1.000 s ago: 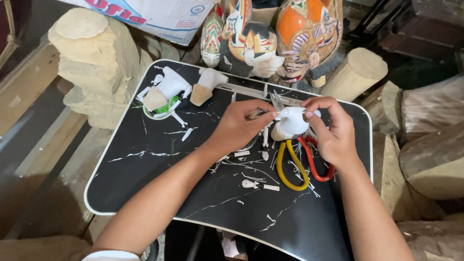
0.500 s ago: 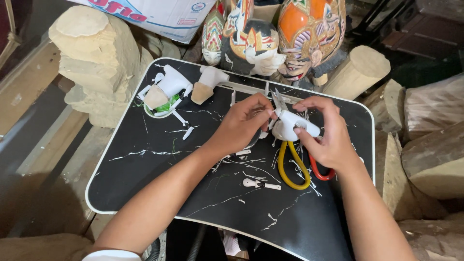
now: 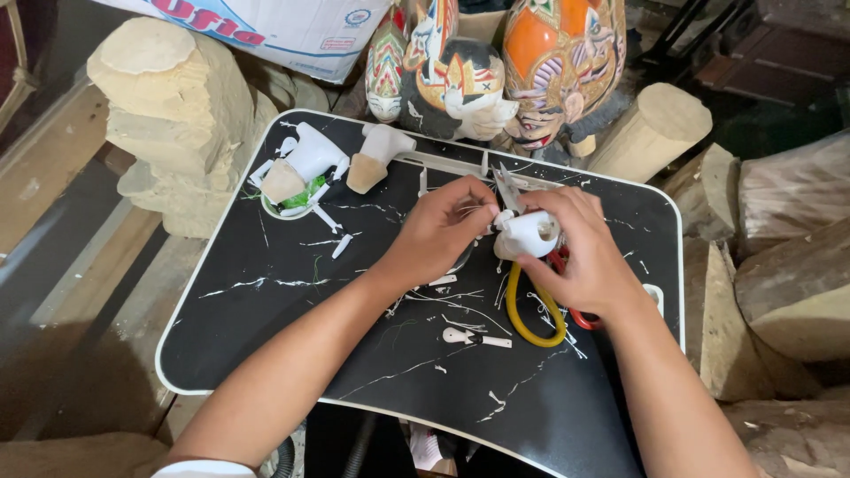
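Black white-veined tray (image 3: 266,292), yellow-and-red scissors (image 3: 531,319), white piece (image 3: 529,235).

White cardboard box (image 3: 266,26) at top edge, behind black tray (image 3: 266,292), above pale wood block (image 3: 168,106); red lettering, blue stripe, small round blue emblem on face. Only lower part visible.
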